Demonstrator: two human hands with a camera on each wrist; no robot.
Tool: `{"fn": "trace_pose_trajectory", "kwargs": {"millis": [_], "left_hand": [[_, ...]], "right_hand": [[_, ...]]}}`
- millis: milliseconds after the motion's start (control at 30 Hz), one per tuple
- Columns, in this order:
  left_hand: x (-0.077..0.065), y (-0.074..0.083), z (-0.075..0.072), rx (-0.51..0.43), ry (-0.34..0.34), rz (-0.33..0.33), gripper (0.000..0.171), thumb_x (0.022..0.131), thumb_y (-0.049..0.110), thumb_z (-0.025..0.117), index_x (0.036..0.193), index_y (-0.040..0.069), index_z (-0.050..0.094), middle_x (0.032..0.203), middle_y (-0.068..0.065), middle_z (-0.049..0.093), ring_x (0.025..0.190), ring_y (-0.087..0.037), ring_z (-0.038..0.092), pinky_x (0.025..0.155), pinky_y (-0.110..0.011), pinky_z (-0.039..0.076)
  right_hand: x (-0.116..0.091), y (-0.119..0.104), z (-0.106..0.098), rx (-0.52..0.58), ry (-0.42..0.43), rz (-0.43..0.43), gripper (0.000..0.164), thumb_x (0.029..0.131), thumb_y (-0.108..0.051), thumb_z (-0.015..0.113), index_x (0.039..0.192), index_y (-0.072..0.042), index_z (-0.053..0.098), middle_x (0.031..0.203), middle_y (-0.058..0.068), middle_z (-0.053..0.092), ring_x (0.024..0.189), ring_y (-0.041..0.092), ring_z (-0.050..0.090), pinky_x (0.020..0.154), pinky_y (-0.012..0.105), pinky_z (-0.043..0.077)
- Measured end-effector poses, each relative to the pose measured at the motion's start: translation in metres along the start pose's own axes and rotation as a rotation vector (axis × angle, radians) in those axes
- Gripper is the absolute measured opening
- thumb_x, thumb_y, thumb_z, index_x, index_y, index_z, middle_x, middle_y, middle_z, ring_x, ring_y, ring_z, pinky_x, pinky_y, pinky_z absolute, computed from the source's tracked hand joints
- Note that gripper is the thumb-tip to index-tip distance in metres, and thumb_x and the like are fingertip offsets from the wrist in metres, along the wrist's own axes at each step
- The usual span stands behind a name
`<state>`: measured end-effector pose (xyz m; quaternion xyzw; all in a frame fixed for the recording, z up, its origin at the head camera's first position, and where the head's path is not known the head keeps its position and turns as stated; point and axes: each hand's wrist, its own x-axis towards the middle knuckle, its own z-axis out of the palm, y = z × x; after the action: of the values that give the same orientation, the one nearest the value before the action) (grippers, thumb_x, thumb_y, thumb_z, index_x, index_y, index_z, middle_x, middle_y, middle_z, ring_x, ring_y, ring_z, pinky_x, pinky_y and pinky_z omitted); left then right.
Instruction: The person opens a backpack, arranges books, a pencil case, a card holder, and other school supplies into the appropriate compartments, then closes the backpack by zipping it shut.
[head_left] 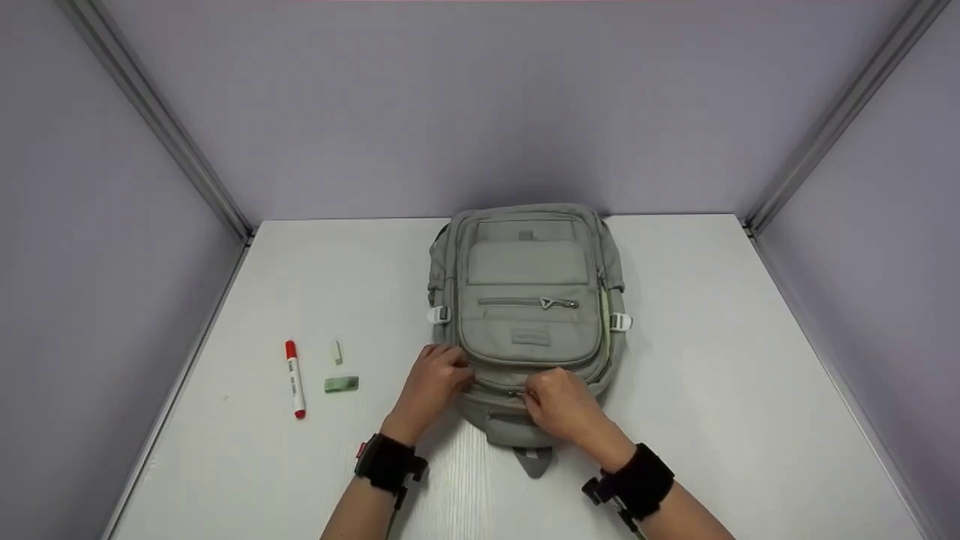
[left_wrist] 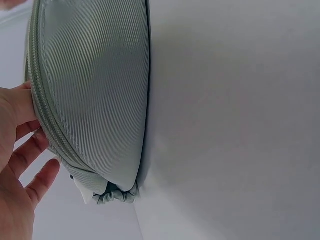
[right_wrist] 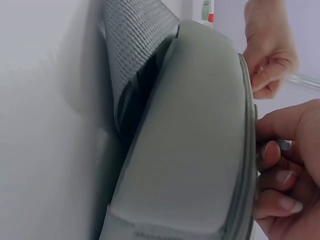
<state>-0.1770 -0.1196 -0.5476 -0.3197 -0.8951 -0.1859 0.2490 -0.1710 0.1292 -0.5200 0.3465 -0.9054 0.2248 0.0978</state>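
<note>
Working the zip (head_left: pixel 495 388) across the lower front of the backpack (head_left: pixel 529 322) looks like the step in hand, though whether the seam is being drawn together or apart I cannot tell. Farthest left on the white table (head_left: pixel 697 360) lies a red-and-white marker (head_left: pixel 295 379), untouched; just right of it sit a small pale stick (head_left: pixel 337 352) and, nearer the person, a green block (head_left: pixel 341 384), both well apart from either hand. Next comes the left hand (head_left: pixel 439 375), against the bag's lower left edge — its fingers are bent and seem to pinch the fabric by the seam, while the left wrist view shows some of them loosely spread behind the zipped rim. The backpack itself lies front side up between and beyond the hands, its top toward the back wall (head_left: pixel 525 112) and its lower end reaching in between the wrists. At the lower front, right of the left hand, a small zip pull (head_left: pixel 514 392) shows right at the fingertips of the right hand (head_left: pixel 562 401). That hand is curled nearly closed and appears to have the pull between thumb and forefinger — the grip is partly hidden. The next move likely calls for steady tension from the left hand while the right guides the pull along the curve.
</note>
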Motion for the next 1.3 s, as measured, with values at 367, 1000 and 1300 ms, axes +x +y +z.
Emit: {"fn": "trace_pose_trajectory", "kwargs": {"millis": [367, 1000, 1300], "left_hand": [[-0.001, 0.0, 0.001, 0.023, 0.029, -0.001, 0.018, 0.081, 0.001, 0.077, 0.071, 0.015, 0.071, 0.082, -0.001, 0.054, 0.081, -0.022, 0.057, 0.081, -0.043, 0.045], [0.003, 0.008, -0.006, 0.051, -0.023, -0.037, 0.019, 0.084, 0.001, 0.073, 0.07, 0.013, 0.069, 0.083, -0.002, 0.052, 0.083, -0.023, 0.052, 0.083, -0.043, 0.043], [0.024, 0.042, -0.012, -0.004, -0.064, -0.055, 0.012, 0.077, 0.012, 0.084, 0.078, 0.015, 0.072, 0.079, 0.0, 0.056, 0.079, -0.02, 0.058, 0.076, -0.041, 0.045]], "right_hand": [[-0.023, 0.032, -0.028, 0.033, -0.037, 0.128, 0.028, 0.077, -0.002, 0.071, 0.061, -0.017, 0.053, 0.056, -0.012, 0.039, 0.05, 0.004, 0.035, 0.047, 0.025, 0.033], [-0.051, 0.063, -0.045, 0.105, 0.032, 0.388, 0.02, 0.083, -0.001, 0.072, 0.069, -0.014, 0.068, 0.06, -0.01, 0.055, 0.053, 0.007, 0.045, 0.051, 0.027, 0.039], [-0.046, 0.055, -0.042, 0.132, -0.013, 0.417, 0.009, 0.084, -0.001, 0.071, 0.08, -0.008, 0.075, 0.066, -0.006, 0.062, 0.056, 0.007, 0.049, 0.053, 0.028, 0.043]]}}
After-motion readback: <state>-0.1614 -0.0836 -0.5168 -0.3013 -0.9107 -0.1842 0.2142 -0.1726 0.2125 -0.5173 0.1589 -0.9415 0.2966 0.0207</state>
